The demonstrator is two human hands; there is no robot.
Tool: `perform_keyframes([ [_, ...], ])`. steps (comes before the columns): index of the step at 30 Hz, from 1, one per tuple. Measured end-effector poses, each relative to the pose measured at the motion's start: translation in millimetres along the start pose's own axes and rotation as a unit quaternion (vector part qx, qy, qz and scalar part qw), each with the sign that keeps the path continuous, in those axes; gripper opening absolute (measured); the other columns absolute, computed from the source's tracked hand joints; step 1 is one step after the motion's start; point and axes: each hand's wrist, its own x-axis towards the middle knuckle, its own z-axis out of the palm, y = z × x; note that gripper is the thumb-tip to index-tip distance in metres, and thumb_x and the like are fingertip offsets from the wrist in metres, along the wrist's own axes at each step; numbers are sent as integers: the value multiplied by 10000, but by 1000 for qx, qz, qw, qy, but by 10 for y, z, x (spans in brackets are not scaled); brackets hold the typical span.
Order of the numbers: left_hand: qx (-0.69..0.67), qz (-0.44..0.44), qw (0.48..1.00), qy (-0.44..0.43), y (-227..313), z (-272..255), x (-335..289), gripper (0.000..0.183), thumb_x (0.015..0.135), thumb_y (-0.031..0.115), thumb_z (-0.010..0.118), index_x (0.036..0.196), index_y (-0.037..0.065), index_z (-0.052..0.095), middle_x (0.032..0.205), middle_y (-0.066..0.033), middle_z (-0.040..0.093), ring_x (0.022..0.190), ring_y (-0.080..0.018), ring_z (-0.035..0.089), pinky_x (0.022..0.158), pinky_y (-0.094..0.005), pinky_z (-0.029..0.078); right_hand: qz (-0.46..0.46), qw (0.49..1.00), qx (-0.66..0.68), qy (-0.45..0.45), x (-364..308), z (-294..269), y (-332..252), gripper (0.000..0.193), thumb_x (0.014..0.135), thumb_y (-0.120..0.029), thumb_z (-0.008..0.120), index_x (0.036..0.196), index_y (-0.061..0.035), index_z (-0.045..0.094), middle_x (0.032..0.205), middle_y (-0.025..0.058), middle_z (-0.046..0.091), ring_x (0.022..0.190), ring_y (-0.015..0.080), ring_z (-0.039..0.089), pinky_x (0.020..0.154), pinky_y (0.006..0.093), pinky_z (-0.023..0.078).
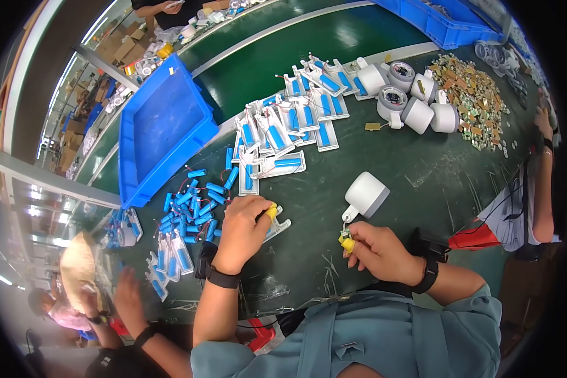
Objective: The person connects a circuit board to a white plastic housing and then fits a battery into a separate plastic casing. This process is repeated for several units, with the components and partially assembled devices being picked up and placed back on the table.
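My left hand [242, 228], with yellow covers on its fingertips, is closed on a white plastic casing [278, 229] lying low over the table; the hand hides most of it. My right hand [384, 253] pinches a small greenish circuit board [344, 234] between thumb and a yellow-covered finger. Just beyond that board lies a white round housing [366, 194] with a grey rim. Its short neck points at the board, and what looks like a thin wire runs between them. Several blue cylindrical batteries [198, 208] with wires are heaped left of my left hand.
White casings with blue batteries [274, 135] spread along the table's far side. Beyond are several round housings [417, 115] and a pile of small boards [472, 94]. Blue bins [127, 157] stand at the left and far right. A co-worker's hand [129, 299] is at lower left.
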Motion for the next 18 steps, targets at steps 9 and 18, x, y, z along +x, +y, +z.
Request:
perform_keyframes([
  [9, -74, -14, 997, -7, 365, 67, -267, 265, 764, -57, 611, 1022, 3, 596, 928, -119, 619, 757, -236, 603, 654, -310, 490, -12, 1000, -1, -10, 0, -63, -77, 185, 992, -51, 460, 1160, -7, 525, 944, 73, 659, 755, 101, 663, 593, 231, 525],
  [18, -184, 46, 979, -68, 668, 298, -257, 276, 769, 37, 636, 1042, 27, 598, 924, -105, 626, 852, -285, 573, 780, -379, 439, -3, 1000, -8, -2, 20, -4, -43, 129, 963, -43, 471, 1053, 2, 551, 867, 86, 692, 718, 140, 688, 604, 279, 538],
])
